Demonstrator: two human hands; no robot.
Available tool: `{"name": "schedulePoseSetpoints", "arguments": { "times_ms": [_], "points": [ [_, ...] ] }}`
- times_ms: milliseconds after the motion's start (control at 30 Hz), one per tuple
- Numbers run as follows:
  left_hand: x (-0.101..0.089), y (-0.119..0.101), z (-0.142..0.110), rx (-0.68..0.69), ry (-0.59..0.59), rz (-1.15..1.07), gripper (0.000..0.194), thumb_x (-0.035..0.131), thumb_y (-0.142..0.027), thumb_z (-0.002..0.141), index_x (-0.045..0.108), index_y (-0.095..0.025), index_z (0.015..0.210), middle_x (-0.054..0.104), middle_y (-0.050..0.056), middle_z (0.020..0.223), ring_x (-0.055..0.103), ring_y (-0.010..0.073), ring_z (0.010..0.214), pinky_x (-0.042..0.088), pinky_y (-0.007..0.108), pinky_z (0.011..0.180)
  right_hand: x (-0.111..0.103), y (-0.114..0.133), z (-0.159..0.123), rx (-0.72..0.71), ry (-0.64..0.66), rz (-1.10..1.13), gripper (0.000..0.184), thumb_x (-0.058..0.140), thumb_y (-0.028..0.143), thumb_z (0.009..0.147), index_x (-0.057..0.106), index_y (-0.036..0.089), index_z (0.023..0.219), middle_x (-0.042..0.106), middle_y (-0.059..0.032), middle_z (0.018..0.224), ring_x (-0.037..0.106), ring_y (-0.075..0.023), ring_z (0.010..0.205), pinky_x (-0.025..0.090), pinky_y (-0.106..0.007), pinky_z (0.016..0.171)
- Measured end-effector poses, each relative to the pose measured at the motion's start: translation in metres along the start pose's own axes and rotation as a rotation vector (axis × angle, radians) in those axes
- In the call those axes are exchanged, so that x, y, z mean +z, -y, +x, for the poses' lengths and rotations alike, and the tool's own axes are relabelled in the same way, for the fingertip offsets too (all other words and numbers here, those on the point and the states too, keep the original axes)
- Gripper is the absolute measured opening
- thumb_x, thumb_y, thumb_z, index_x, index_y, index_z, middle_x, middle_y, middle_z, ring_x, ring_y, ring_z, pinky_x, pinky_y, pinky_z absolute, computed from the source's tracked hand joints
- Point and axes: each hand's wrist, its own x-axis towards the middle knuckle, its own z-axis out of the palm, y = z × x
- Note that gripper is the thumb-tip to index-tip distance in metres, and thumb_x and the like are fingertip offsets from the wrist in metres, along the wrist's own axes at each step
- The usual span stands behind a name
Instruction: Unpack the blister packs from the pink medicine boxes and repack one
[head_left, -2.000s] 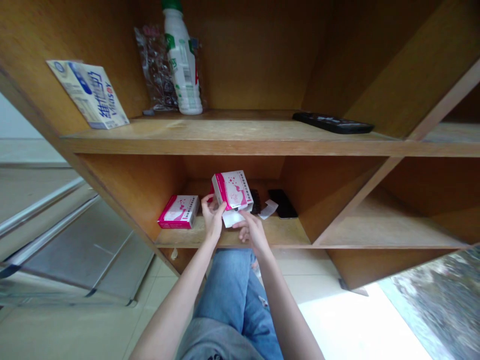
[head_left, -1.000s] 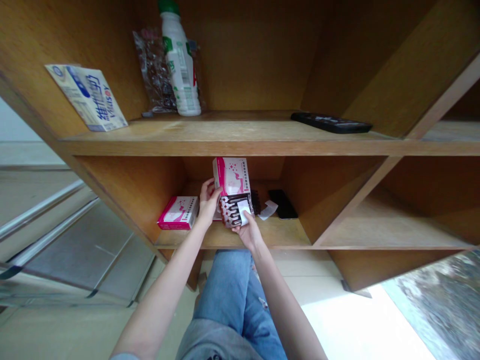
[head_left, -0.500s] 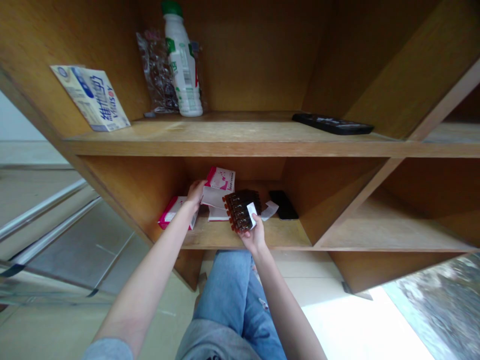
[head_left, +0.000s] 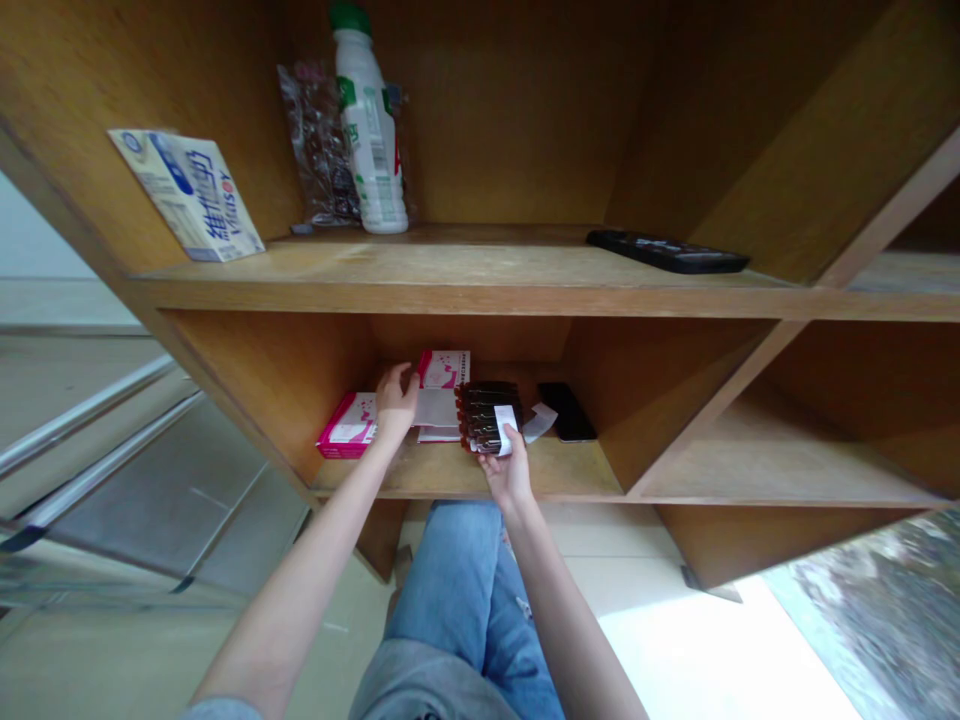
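Gripping a tray of dark brown vials [head_left: 487,416] in the right hand [head_left: 508,476], the person reached into the lower shelf [head_left: 559,470] of a wooden cabinet. The right fingers [head_left: 496,468] were clamped on the tray from below, with the thumb across its white label, and the tray sat just above the shelf's front edge. At 9 o'clock from the tray, the left hand [head_left: 396,402] stood upright beside an opened pink-and-white carton [head_left: 444,369]. The left fingers [head_left: 399,376] lay close together, but I couldn't tell whether they were clamped on anything. A white leaflet [head_left: 435,408] lay between the hands, and a second pink-and-white box [head_left: 349,425] lay at 8 o'clock from the left hand.

The main risk lay with the tray, held in one hand so near the edge. A slipping thumb or a knock against the shelf could have tipped it out, and the vials could have dropped past the edge and broken on the tiled floor [head_left: 600,535] (if they were glass, which I couldn't tell from here). A careless sideways push from the left hand could also have toppled the carton or crumpled the leaflet. A black phone [head_left: 568,411] sat at 3 o'clock from the tray, close enough to catch a swinging wrist.
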Motion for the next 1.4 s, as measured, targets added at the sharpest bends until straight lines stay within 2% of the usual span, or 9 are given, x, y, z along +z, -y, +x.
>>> {"name": "schedulePoseSetpoints", "arguments": {
  "times_ms": [100, 200, 367, 533, 633, 900, 1167, 1267, 1400],
  "points": [
    [-0.004, -0.014, -0.024, 0.308, -0.073, 0.102, 0.029, 0.048, -0.023, 0.083, 0.056, -0.019, 0.111, 0.060, 0.009, 0.112, 0.055, 0.0230, 0.107, 0.041, 0.038, 0.094, -0.001, 0.007, -0.017, -0.092, -0.084, -0.104, 0.037, 0.070, 0.033, 0.065, 0.059, 0.018, 0.096, 0.068, 0.0011, 0.076, 0.061, -0.0105, 0.056, 0.044, -0.016, 0.040],
    [-0.002, -0.023, -0.051, 0.508, -0.012, 0.192, 0.026, 0.050, -0.021, 0.084, 0.056, -0.019, 0.108, 0.059, 0.009, 0.112, 0.054, 0.0237, 0.107, 0.041, 0.040, 0.093, -0.010, 0.016, -0.033, -0.165, -0.104, -0.171, 0.043, 0.072, 0.033, 0.062, 0.059, 0.016, 0.099, 0.069, -0.0005, 0.078, 0.062, -0.0123, 0.057, 0.046, -0.018, 0.039],
    [0.015, -0.028, -0.091, 0.617, 0.050, 0.167, 0.021, 0.048, -0.020, 0.086, 0.057, -0.019, 0.104, 0.060, 0.009, 0.107, 0.056, 0.0222, 0.101, 0.044, 0.038, 0.088, -0.029, 0.025, -0.047, -0.103, -0.188, -0.246, 0.035, 0.071, 0.031, 0.065, 0.057, 0.014, 0.092, 0.064, 0.0017, 0.059, 0.052, -0.0089, 0.038, 0.050, -0.021, 0.040],
    [0.029, -0.031, -0.118, 0.709, 0.312, 0.049, 0.035, 0.057, -0.033, 0.079, 0.055, -0.017, 0.111, 0.058, 0.011, 0.112, 0.055, 0.0237, 0.103, 0.047, 0.040, 0.088, -0.034, 0.022, -0.044, 0.026, -0.227, -0.296, 0.033, 0.067, 0.029, 0.072, 0.053, 0.016, 0.099, 0.067, -0.0005, 0.065, 0.061, -0.0125, 0.044, 0.054, -0.023, 0.046],
    [0.032, -0.032, -0.120, 0.717, 0.397, 0.033, 0.041, 0.063, -0.037, 0.074, 0.057, -0.016, 0.109, 0.058, 0.012, 0.110, 0.055, 0.0248, 0.101, 0.049, 0.041, 0.087, -0.031, 0.023, -0.041, 0.093, -0.186, -0.338, 0.028, 0.063, 0.029, 0.077, 0.053, 0.015, 0.100, 0.069, -0.0038, 0.069, 0.064, -0.0141, 0.048, 0.055, -0.023, 0.046],
    [0.032, -0.029, -0.121, 0.692, 0.375, 0.055, 0.030, 0.058, -0.032, 0.079, 0.058, -0.016, 0.105, 0.058, 0.011, 0.108, 0.055, 0.0238, 0.100, 0.049, 0.040, 0.086, -0.041, 0.047, -0.036, 0.191, -0.028, -0.653, 0.035, 0.060, 0.038, 0.082, 0.052, 0.012, 0.104, 0.067, -0.0054, 0.069, 0.066, -0.0174, 0.048, 0.054, -0.025, 0.044],
    [0.034, -0.027, -0.123, 0.720, 0.447, 0.118, 0.049, 0.066, -0.049, 0.071, 0.058, -0.018, 0.109, 0.056, 0.010, 0.108, 0.055, 0.0246, 0.099, 0.050, 0.040, 0.086, -0.042, 0.069, -0.036, 0.083, 0.020, -1.094, 0.054, 0.056, 0.042, 0.084, 0.037, 0.014, 0.127, 0.065, -0.0009, 0.055, 0.055, -0.0140, 0.034, 0.046, -0.022, 0.036],
    [0.037, -0.025, -0.124, 0.732, 0.446, 0.149, 0.046, 0.064, -0.047, 0.074, 0.058, -0.019, 0.110, 0.056, 0.010, 0.108, 0.056, 0.0245, 0.099, 0.050, 0.040, 0.086, -0.044, 0.075, -0.032, 0.098, 0.068, -1.138, 0.056, 0.057, 0.043, 0.084, 0.038, 0.013, 0.127, 0.066, -0.0022, 0.053, 0.055, -0.0146, 0.032, 0.044, -0.021, 0.032],
    [0.041, -0.022, -0.125, 0.727, 0.416, 0.162, 0.047, 0.064, -0.045, 0.075, 0.055, -0.018, 0.113, 0.058, 0.012, 0.111, 0.057, 0.0259, 0.101, 0.049, 0.042, 0.088, -0.047, 0.077, -0.025, 0.076, 0.075, -1.028, 0.057, 0.066, 0.042, 0.077, 0.045, 0.013, 0.122, 0.066, -0.0023, 0.053, 0.059, -0.0177, 0.035, 0.042, -0.020, 0.028]
  ]
}}
